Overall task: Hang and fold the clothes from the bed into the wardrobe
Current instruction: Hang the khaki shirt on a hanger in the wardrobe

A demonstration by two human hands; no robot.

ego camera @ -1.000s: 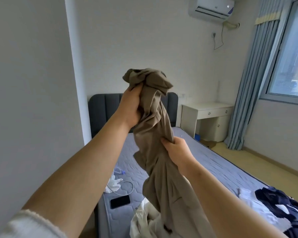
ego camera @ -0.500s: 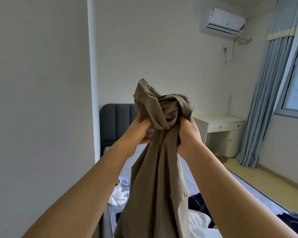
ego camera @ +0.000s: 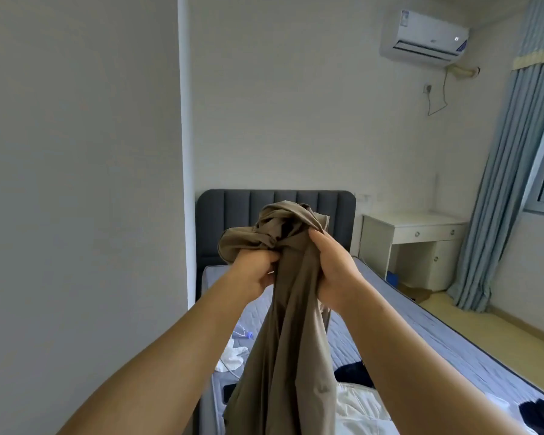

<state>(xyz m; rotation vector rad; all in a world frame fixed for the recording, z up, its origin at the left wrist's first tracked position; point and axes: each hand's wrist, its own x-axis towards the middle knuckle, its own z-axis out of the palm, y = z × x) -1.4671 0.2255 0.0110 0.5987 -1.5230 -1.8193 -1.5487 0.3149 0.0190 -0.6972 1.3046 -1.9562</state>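
Bed (ego camera: 421,334), left edge: crumpled white cloth (ego camera: 233,356), with a dark phone (ego camera: 228,393) just below it. Left hand (ego camera: 258,274): fingers curled, gripping the bunched top of the taupe garment (ego camera: 291,324). The garment is held up over the bed in front of the grey headboard (ego camera: 233,208), and the rest hangs down between the forearms. Right hand (ego camera: 333,274): fingers wrapped round the same bunch from the other side. On the mattress: navy garment (ego camera: 354,373), white garment (ego camera: 358,409). Further right: white desk (ego camera: 421,227) and wall air conditioner (ego camera: 424,36), its sticker and logo too small to read. Blue curtain (ego camera: 500,199).
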